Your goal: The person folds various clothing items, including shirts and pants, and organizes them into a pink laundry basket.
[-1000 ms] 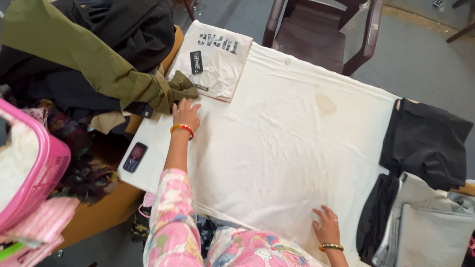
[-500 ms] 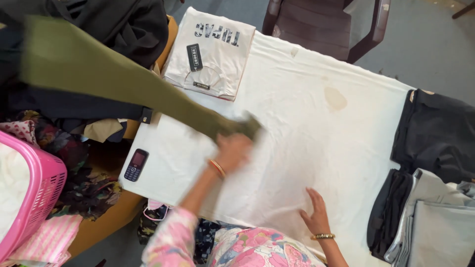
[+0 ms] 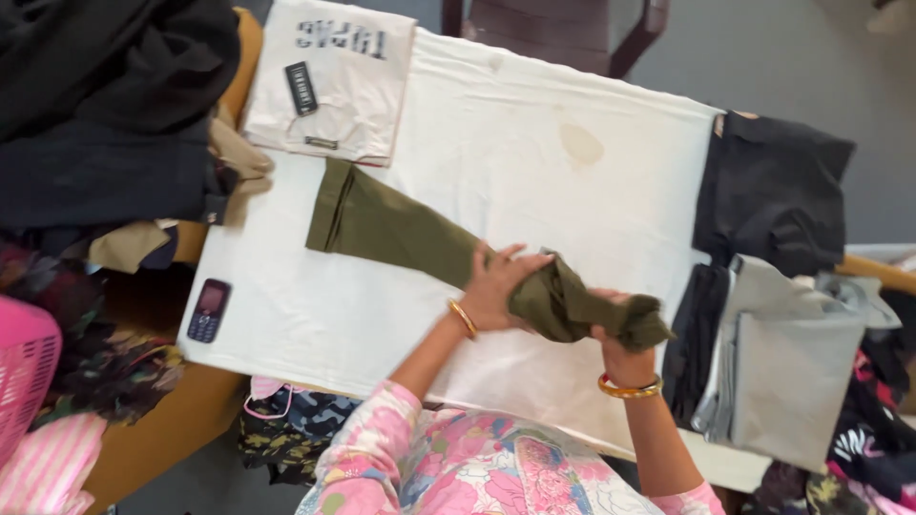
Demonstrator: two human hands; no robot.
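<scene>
Left hand (image 3: 498,284) fingers (image 3: 506,254) spread a little and curled over the olive-green garment (image 3: 410,238), pressing and gripping it near the bunched part. Gold bangle (image 3: 463,318) on the left wrist. Right hand (image 3: 620,343) mostly hidden under the cloth; fingers closed on the twisted, bunched end of the same garment (image 3: 611,319), held slightly above the table. Orange-and-gold bangle (image 3: 630,387) on the right wrist. Both sleeves are pink floral (image 3: 382,429).

Garment runs diagonally: bunched end between the two hands near the table's near edge, the flat long part lying on the white sheet (image 3: 534,172) and reaching up-left, its hemmed end touching the corner of a folded white T-shirt (image 3: 334,81) with a dark tag on it.

White sheet covers the table; faint yellowish stain (image 3: 580,145) on it, well apart from the hands. Small dark keypad phone (image 3: 208,310) lies on the sheet near the left edge, apart from the garment.

Right side: black folded garment (image 3: 773,191) at the sheet's far right end, a folded grey garment (image 3: 782,362) nearer, a dark narrow piece (image 3: 692,334) just beside the right hand.

Left side: heap of dark clothes (image 3: 105,105), pink basket (image 3: 24,372) at the frame edge. Dark wooden chair (image 3: 563,29) beyond the table.
</scene>
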